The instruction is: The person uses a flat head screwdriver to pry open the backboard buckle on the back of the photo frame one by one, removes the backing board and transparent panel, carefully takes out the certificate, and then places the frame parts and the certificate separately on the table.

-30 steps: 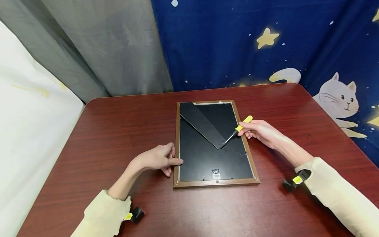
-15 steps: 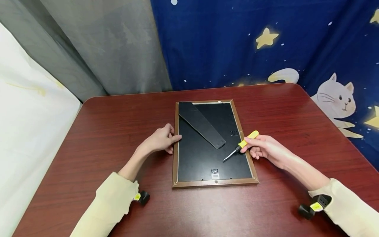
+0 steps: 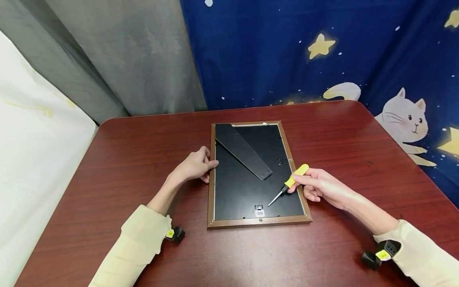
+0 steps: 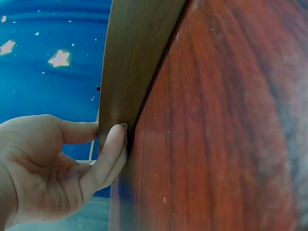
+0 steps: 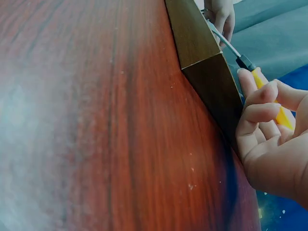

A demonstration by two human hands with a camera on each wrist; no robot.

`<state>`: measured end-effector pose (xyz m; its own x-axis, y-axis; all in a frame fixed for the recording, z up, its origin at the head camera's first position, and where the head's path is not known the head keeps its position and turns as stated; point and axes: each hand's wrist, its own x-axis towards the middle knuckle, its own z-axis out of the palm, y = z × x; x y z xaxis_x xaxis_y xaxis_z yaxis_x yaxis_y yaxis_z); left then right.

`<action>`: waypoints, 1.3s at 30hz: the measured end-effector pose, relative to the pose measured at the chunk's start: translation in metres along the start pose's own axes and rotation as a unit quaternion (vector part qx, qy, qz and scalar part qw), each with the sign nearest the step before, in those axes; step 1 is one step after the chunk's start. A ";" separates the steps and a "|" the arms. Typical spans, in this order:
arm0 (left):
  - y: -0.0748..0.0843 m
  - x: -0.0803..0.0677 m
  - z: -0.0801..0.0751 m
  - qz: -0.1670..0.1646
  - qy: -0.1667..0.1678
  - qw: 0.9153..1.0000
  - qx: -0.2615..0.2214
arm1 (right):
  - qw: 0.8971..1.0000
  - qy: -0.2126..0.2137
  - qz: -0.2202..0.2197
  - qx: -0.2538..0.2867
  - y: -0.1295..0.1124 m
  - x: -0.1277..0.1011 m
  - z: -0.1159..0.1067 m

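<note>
A brown picture frame (image 3: 211,199) lies face down on the table, its black backing board (image 3: 236,195) showing. A black easel stand (image 3: 245,153) slants over the board from the upper left. My left hand (image 3: 195,165) grips the frame's left side, thumb on the top edge and fingers against the outer wall (image 4: 137,53). In my right hand (image 3: 324,185) is a screwdriver with a yellow handle (image 3: 300,170), pinched between thumb and fingers. Its metal shaft (image 3: 275,198) points down left, the tip close to the small metal hanger (image 3: 259,207) near the frame's lower edge.
The dark red wooden table (image 3: 143,147) surrounds the frame. Another small hanger (image 3: 283,162) sits at the board's right side. Behind the table hang a grey curtain (image 3: 132,59) and a blue starry curtain (image 3: 258,52); white cloth (image 3: 39,131) hangs at the left.
The screwdriver's tip has moved from the end of the stand down toward the lower hanger. My left hand has slid up along the frame's left side.
</note>
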<state>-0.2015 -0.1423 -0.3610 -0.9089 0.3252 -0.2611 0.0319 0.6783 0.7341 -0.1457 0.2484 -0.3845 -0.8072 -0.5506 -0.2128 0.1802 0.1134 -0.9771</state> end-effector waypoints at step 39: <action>-0.009 -0.011 -0.016 -0.017 0.101 0.994 0.031 | 0.998 0.003 -0.031 -0.056 -0.011 0.001 -0.025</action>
<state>-0.1987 -0.1624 -0.3551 -0.9748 0.1670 -0.1482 0.0207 0.7284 0.6848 -0.1631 0.2671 -0.3740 -0.8181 -0.5547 -0.1517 0.0656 0.1720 -0.9829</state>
